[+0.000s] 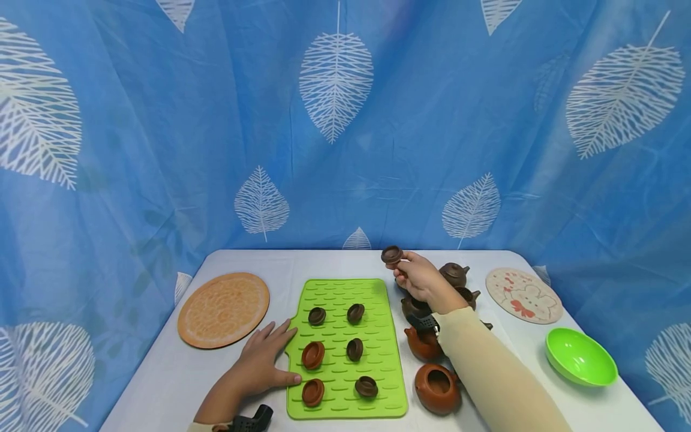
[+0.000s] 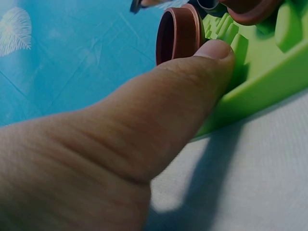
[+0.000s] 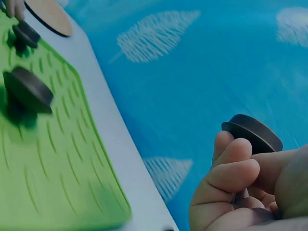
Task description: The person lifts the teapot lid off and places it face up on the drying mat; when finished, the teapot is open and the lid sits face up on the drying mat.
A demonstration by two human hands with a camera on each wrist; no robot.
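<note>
My right hand (image 1: 418,277) pinches a dark brown teapot lid (image 1: 391,254) between thumb and fingers, held up near the table's back edge. In the right wrist view the lid (image 3: 253,132) tilts above the curled fingers. My left hand (image 1: 261,360) lies at the left edge of the green mat (image 1: 380,375), fingers straight and spread. Its thumb reaches onto the mat, close to a reddish lid (image 1: 313,393). Another reddish lid (image 1: 313,355) and several dark lids (image 1: 354,350) sit on the mat. Lidless reddish teapots (image 1: 438,396) stand right of it, partly behind my right arm.
Dark teapots (image 1: 454,274) stand beyond and beneath my right forearm, partly hidden. At the right lie a round rabbit-print mat (image 1: 523,295) and a bright green bowl (image 1: 580,357). A round orange-brown mat (image 1: 224,310) lies at the left. A blue leaf-print curtain (image 1: 410,150) hangs behind the white table.
</note>
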